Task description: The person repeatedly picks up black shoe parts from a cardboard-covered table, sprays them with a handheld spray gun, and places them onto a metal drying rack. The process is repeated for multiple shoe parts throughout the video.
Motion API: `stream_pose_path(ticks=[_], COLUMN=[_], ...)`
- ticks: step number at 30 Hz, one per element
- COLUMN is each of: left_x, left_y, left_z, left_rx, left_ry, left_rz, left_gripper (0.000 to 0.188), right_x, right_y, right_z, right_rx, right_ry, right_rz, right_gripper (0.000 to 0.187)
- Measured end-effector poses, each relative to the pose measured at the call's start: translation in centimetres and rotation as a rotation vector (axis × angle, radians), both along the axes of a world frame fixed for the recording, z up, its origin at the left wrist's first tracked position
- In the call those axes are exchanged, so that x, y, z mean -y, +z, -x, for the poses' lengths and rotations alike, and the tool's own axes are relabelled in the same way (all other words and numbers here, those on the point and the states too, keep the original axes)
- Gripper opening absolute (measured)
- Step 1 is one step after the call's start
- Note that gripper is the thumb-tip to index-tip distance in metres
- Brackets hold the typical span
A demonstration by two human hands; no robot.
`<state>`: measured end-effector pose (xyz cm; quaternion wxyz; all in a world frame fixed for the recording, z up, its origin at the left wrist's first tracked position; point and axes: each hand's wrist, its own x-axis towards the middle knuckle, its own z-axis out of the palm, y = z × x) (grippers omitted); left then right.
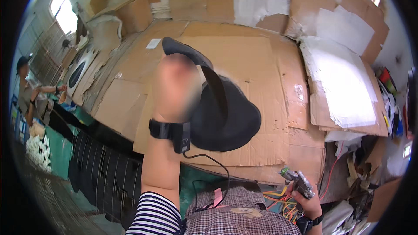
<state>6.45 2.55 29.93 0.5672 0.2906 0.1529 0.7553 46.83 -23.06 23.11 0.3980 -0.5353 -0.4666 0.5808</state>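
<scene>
Over the cardboard-covered table, my left hand (176, 82) is raised and closed on a black, soft-looking piece (228, 117). That piece has a broad rounded lower part, a curved upper edge and a strip arching between them; I cannot tell its kind. Blur hides most of the left fingers. Down at the lower right, near the table's front edge, my right hand (310, 202) grips a small metal gun-like tool (300, 183) with a green end. Yellow and orange hoses or cords (289, 206) hang beside it.
Cardboard sheets (257, 65) cover the table. A white-topped stack of cardboard (344, 85) stands at its right. A small white paper (153, 43) lies toward the back left. A co-worker (35, 91) stands at the far left. A black cable (217, 159) runs from my left wrist.
</scene>
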Motion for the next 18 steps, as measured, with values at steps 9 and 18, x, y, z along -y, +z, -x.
stream_pose_path(ticks=[9,18], left_x=[15.2,27.2], left_y=[-3.7,-7.9], left_z=[12.2,23.3], left_rx=[0.069,0.129], left_ry=[0.376,0.874], left_rz=[0.133,0.087], left_gripper=[0.044,0.040], right_x=[-4.0,-6.8], right_y=[-2.4,0.6], right_z=[4.2,13.4], right_rx=[0.087,0.137], right_ry=[0.343,0.614], right_rz=[0.090,0.072], right_gripper=[0.058,0.069])
